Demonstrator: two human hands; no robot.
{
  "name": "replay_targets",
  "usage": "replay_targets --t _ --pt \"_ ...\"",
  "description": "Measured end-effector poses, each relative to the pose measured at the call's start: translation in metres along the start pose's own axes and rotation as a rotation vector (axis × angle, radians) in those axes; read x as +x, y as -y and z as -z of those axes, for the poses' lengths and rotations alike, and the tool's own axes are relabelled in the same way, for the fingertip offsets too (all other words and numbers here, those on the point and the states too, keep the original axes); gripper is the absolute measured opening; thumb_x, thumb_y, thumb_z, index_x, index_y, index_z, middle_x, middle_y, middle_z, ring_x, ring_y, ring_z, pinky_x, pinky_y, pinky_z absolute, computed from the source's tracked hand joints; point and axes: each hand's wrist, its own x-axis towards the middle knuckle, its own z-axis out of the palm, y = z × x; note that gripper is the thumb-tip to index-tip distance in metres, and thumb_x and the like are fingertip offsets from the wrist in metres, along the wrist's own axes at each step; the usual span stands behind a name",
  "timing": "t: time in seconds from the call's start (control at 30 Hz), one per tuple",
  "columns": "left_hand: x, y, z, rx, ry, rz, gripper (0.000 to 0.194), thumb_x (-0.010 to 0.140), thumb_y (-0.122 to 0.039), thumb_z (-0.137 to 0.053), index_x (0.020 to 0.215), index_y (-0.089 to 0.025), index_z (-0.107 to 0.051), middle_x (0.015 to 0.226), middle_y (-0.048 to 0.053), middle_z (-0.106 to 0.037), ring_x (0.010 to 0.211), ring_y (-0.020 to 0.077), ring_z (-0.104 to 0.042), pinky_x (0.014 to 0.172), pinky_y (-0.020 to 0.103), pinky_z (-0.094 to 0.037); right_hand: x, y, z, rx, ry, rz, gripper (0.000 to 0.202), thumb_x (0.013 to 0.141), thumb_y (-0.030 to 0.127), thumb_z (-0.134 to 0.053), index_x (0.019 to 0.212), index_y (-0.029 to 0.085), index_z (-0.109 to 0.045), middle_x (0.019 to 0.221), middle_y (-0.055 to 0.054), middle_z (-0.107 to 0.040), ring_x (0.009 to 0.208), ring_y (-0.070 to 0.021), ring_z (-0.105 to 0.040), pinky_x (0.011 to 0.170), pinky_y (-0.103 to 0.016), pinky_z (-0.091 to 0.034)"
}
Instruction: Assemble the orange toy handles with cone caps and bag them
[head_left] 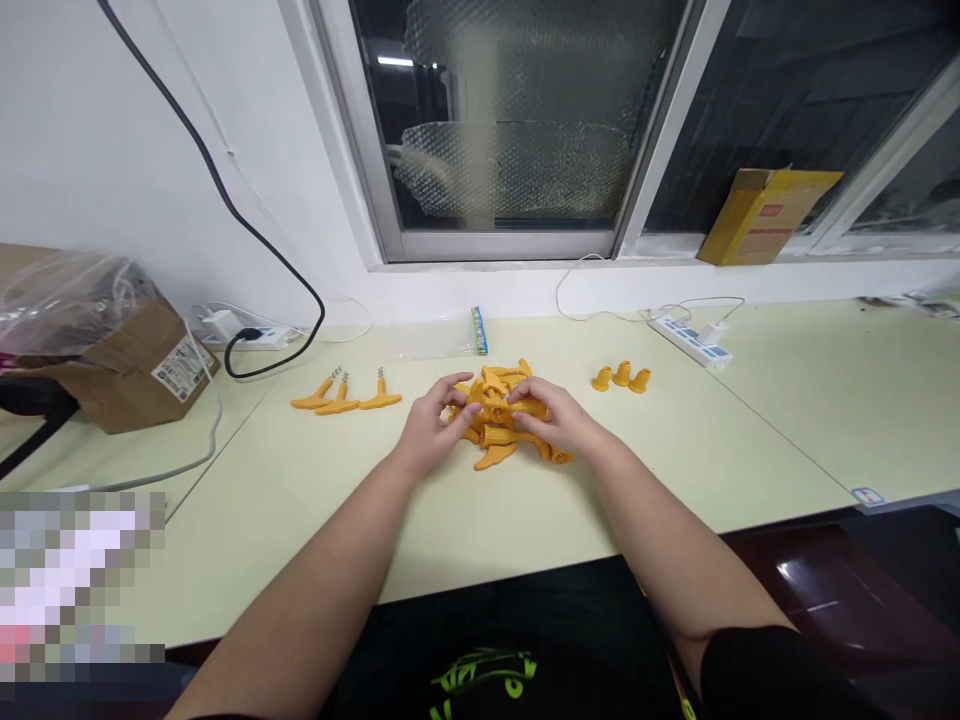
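Observation:
A heap of orange-yellow plastic corkscrew parts, T-handles and ribbed sleeves, lies on the table between my hands. My left hand curls around the heap's left side, thumb and fingers on a corkscrew handle partly hidden by the fingers. From the right, my right hand has its thumb and fingers closed around a ribbed sleeve. To the left lie three T-handled corkscrews with metal spirals pointing away from me. Three flared sleeves stand in a group to the right.
A clear plastic bag with a blue header lies behind the heap. Power strips sit near the wall on both sides. An open cardboard box is at the left, with a black cable hanging close by. A yellow carton leans against the window.

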Motion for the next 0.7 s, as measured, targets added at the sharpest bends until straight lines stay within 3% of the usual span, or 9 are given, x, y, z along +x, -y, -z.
replay_targets --t 0.07,0.17,0.33,0.4,0.5,0.57,0.7 --pt "0.003 -0.002 0.003 -0.082 -0.076 0.045 0.047 0.094 -0.041 -0.066 0.136 -0.020 -0.059 0.075 -0.001 -0.062 0.073 0.0142 -0.063 0.074 0.028 -0.053 0.001 -0.002 0.000 -0.168 -0.053 0.088 0.021 0.089 0.017 -0.060 0.109 0.024 -0.064 0.106 -0.007 -0.069 0.104 -0.0255 -0.063 0.097 -0.044 -0.045" --pt "0.012 0.002 0.017 -0.161 -0.269 0.108 0.050 0.092 -0.042 -0.067 0.135 -0.017 -0.059 0.072 -0.001 -0.063 0.071 0.0149 -0.066 0.075 0.029 -0.055 0.001 -0.008 0.005 -0.327 -0.193 0.085 0.025 0.089 0.017 -0.061 0.112 0.024 -0.067 0.102 -0.007 -0.069 0.100 -0.0263 -0.063 0.096 -0.046 -0.044" --pt "0.024 0.034 0.065 0.019 -0.661 0.186 0.043 0.090 -0.041 -0.067 0.124 -0.014 -0.063 0.086 0.005 -0.072 0.084 0.0178 -0.071 0.081 0.032 -0.057 -0.004 -0.031 0.027 -0.412 -0.444 -0.100 0.017 0.089 0.028 -0.064 0.102 0.023 -0.073 0.101 -0.008 -0.073 0.100 -0.0282 -0.062 0.093 -0.046 -0.046" --pt "0.023 0.050 0.087 0.239 -0.718 0.206 0.034 0.090 -0.039 -0.066 0.116 -0.017 -0.067 0.099 0.007 -0.074 0.090 0.0194 -0.071 0.084 0.034 -0.058 -0.008 -0.043 0.040 -0.397 -0.484 -0.252 0.016 0.086 0.031 -0.064 0.096 0.022 -0.074 0.098 -0.008 -0.073 0.090 -0.0262 -0.062 0.086 -0.043 -0.049" --pt "0.017 0.070 0.113 0.505 -0.675 0.274 0.026 0.089 -0.035 -0.066 0.108 -0.019 -0.069 0.107 0.008 -0.073 0.094 0.0231 -0.068 0.090 0.041 -0.057 -0.018 -0.059 0.060 -0.345 -0.475 -0.564 0.019 0.079 0.033 -0.066 0.091 0.021 -0.073 0.084 -0.005 -0.070 0.069 -0.0193 -0.058 0.074 -0.037 -0.049" --pt "0.013 0.077 0.122 0.621 -0.596 0.318 0.021 0.086 -0.029 -0.067 0.104 -0.019 -0.070 0.108 0.009 -0.071 0.101 0.0265 -0.067 0.098 0.046 -0.054 -0.025 -0.067 0.072 -0.338 -0.459 -0.723 0.019 0.075 0.033 -0.067 0.088 0.020 -0.071 0.077 -0.003 -0.068 0.065 -0.0176 -0.058 0.070 -0.034 -0.048" --pt "0.011 0.083 0.128 0.719 -0.441 0.424 0.015 0.082 -0.018 -0.067 0.097 -0.017 -0.069 0.110 0.012 -0.067 0.115 0.0331 -0.063 0.108 0.054 -0.047 -0.033 -0.077 0.084 -0.319 -0.434 -0.851 0.011 0.068 0.026 -0.068 0.077 0.020 -0.067 0.081 -0.003 -0.070 0.071 -0.0170 -0.061 0.068 -0.031 -0.047"
